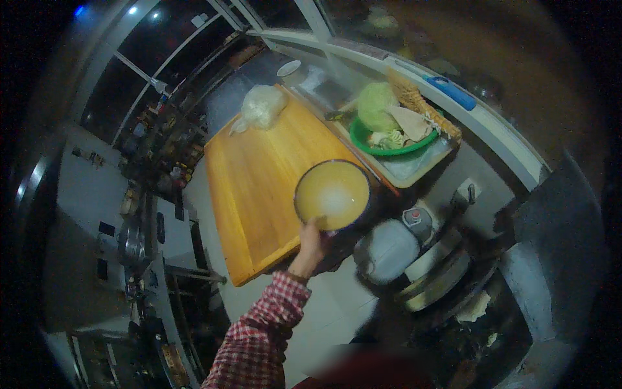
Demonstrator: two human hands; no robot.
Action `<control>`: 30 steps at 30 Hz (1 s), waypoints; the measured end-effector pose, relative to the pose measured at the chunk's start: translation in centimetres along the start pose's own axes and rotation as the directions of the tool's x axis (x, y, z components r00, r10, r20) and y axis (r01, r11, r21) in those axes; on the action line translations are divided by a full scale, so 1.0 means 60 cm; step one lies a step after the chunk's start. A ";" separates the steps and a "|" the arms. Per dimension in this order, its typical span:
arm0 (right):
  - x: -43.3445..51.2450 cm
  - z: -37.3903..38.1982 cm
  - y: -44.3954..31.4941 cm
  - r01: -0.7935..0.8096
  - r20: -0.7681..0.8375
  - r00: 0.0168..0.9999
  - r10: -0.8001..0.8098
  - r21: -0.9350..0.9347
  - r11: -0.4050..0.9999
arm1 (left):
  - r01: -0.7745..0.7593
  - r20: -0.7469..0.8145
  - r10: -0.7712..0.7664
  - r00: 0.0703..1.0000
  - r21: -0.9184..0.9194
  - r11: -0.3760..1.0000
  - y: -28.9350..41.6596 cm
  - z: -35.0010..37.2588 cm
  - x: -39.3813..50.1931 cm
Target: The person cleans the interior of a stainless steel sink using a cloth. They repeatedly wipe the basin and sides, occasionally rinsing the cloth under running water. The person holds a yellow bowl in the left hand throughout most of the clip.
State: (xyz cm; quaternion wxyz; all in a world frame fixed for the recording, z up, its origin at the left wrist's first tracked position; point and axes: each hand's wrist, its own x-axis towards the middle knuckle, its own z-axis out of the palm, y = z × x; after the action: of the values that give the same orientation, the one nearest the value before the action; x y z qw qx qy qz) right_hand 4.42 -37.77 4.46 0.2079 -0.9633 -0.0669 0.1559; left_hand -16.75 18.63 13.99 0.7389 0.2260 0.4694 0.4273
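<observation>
My left hand (pixel 310 245), in a red-and-white checked sleeve, reaches up from the bottom of the view and grips the near rim of a round, dark-rimmed bowl (pixel 344 187). The thumb lies over the rim; the other fingers are hidden beneath. Inside, the bowl looks yellow with a whitish middle; whether this is liquid I cannot tell. It is over the right edge of a wooden board or tabletop (pixel 252 194). A knotted clear plastic bag (pixel 262 106) with pale contents lies at the board's far end. My right hand is out of view.
Right of the board, a tray (pixel 406 180) holds a green basket (pixel 393 150) with a cabbage (pixel 376 107). A white tub (pixel 290 72) stands farther back. Plastic jugs (pixel 391 250) and round pans or lids (pixel 442 277) are at the lower right. Cluttered shelves (pixel 155 141) line the left.
</observation>
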 end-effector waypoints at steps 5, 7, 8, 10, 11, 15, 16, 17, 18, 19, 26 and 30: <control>0.025 0.005 -0.048 -0.037 0.056 0.998 0.035 0.037 0.999 | -0.041 -0.130 0.042 0.991 0.014 0.999 0.028 0.014 0.101; 0.037 0.007 -0.070 -0.050 0.078 0.996 0.047 0.042 0.998 | -0.066 -0.014 0.065 0.998 -0.028 0.997 0.043 0.013 0.125; 0.044 0.011 -0.080 -0.056 0.088 0.995 0.052 0.047 0.997 | -0.079 0.075 0.084 0.994 -0.057 0.995 0.053 0.010 0.136; 0.055 0.015 -0.101 -0.083 0.110 0.991 0.077 0.044 0.996 | -0.108 -0.075 0.144 0.987 0.359 0.927 0.092 -0.011 0.165; 0.057 0.012 -0.116 -0.091 0.118 0.989 0.085 0.042 0.995 | -0.088 -0.165 0.211 0.964 0.549 0.831 0.136 -0.022 0.185; 0.077 0.018 -0.147 -0.122 0.161 0.980 0.114 0.041 0.992 | -0.216 -0.120 0.483 0.867 0.784 0.583 0.210 -0.037 0.257; 0.080 0.018 -0.153 -0.128 0.172 0.978 0.119 0.041 0.991 | -0.251 -0.096 0.555 0.826 0.820 0.515 0.222 -0.026 0.273; 0.085 0.020 -0.158 -0.136 0.180 0.976 0.126 0.043 0.990 | -0.341 0.014 0.698 0.716 0.879 0.333 0.230 -0.007 0.288; 0.087 0.020 -0.162 -0.139 0.187 0.974 0.128 0.049 0.989 | -0.398 0.136 0.792 0.595 0.906 0.143 0.238 0.016 0.302; 0.090 0.021 -0.164 -0.144 0.194 0.972 0.131 0.052 0.988 | -0.398 0.239 0.840 0.488 0.917 -0.030 0.246 0.044 0.316; 0.101 0.028 -0.167 -0.176 0.217 0.964 0.156 0.078 0.981 | -0.601 0.608 0.566 0.557 0.765 -0.230 0.228 0.224 0.473; 0.095 0.017 -0.182 -0.192 0.220 0.961 0.167 0.097 0.977 | -0.459 0.376 0.554 0.743 0.888 0.013 0.205 0.245 0.506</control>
State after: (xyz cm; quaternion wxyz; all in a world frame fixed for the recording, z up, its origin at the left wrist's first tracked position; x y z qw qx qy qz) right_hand 8.78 -26.41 6.61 0.2407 -0.9297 0.0084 0.2787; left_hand -2.96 51.83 14.57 0.2177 0.7585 0.5407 0.2915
